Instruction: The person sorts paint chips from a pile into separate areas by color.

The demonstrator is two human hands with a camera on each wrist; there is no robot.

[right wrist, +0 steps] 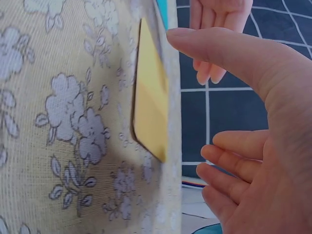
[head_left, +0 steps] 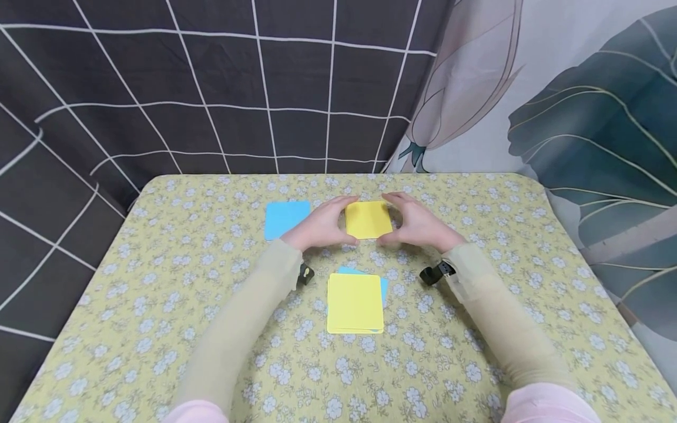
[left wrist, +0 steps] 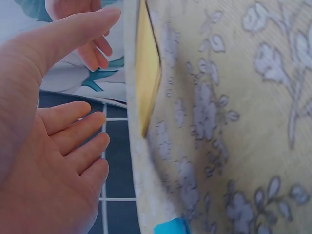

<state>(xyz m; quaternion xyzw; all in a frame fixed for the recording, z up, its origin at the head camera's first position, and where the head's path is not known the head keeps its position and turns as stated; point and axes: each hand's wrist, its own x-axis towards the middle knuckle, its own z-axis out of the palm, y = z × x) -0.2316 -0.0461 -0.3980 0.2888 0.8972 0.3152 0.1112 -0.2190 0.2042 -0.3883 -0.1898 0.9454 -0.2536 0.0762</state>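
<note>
A small stack of yellow square cards (head_left: 368, 220) lies flat toward the far side of the table. My left hand (head_left: 329, 223) is at its left, thumb and fingers spread apart. On the other side my right hand (head_left: 418, 223) mirrors it, with the thumb held away from the fingers. Both wrist views show a gap between the hands and the yellow stack (left wrist: 147, 68) (right wrist: 150, 97), and nothing in either palm. A blue square card (head_left: 285, 218) lies left of the left hand, partly covered by it in the head view.
Nearer the front, a pile of yellow cards (head_left: 355, 302) lies with a blue card (head_left: 384, 289) poking out askew beneath. The table has a floral yellow cloth (head_left: 211, 329). A dark gridded curtain (head_left: 211, 76) hangs behind, and a leaf-patterned one (head_left: 592, 147) at the right.
</note>
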